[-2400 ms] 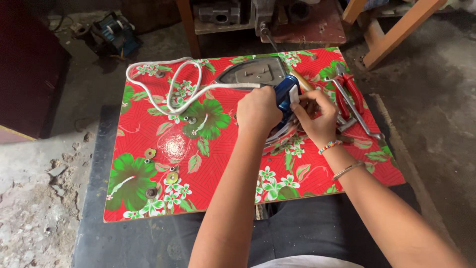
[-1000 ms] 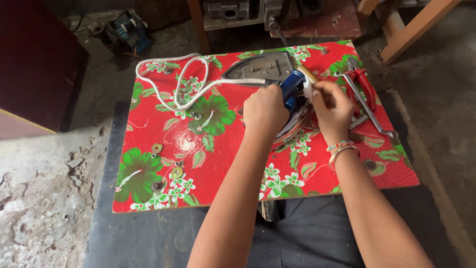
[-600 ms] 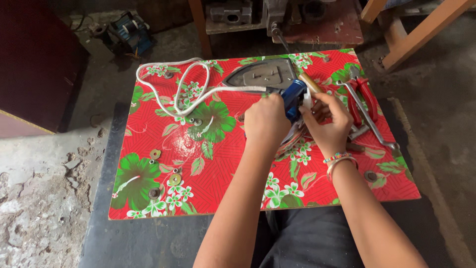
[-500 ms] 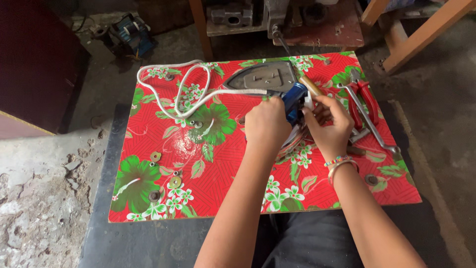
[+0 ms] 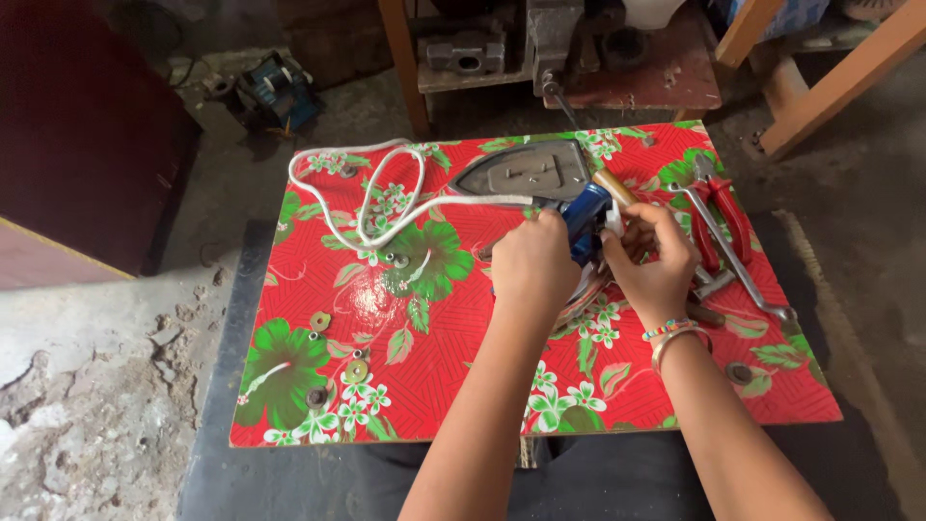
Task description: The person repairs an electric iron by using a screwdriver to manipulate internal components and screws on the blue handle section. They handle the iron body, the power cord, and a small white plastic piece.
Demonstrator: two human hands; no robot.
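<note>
We are seeing no packages, labels, signs or screens anywhere in this frame; nothing of that kind is showing on the board, the floor or the bench at the top.

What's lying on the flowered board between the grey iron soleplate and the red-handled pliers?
In the head view, between the grey metal soleplate and the red-handled pliers lies the wooden tool handle the right hand holds; otherwise bare cloth.

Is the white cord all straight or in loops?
In loops. The white cord curls in loose loops on the flowered board, then runs toward the hands.
</note>
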